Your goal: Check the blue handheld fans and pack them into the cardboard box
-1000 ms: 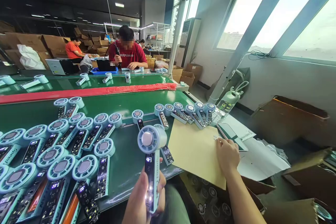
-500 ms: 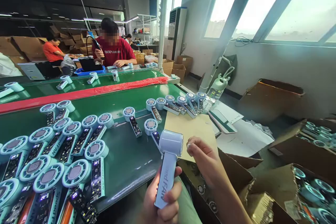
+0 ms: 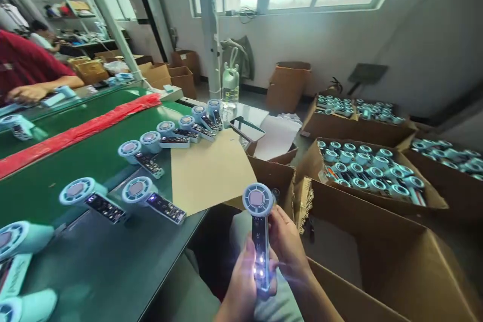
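Note:
A light-blue handheld fan stands upright over my lap, its round head up and its handle display lit. My left hand wraps the lower handle from the left. My right hand is closed on the handle from the right, fingers against its side. Several more fans lie on the green table to my left. A sheet of tan cardboard lies at the table's edge.
Open cardboard boxes filled with fans stand to the right; a large open box is right beside my hands. A water bottle stands by the window post. A person in a red shirt works at the far left.
My view has swung to the right toward the boxes. The fan has turned so its front faces me, and my right hand has closed on its handle beside my left hand.

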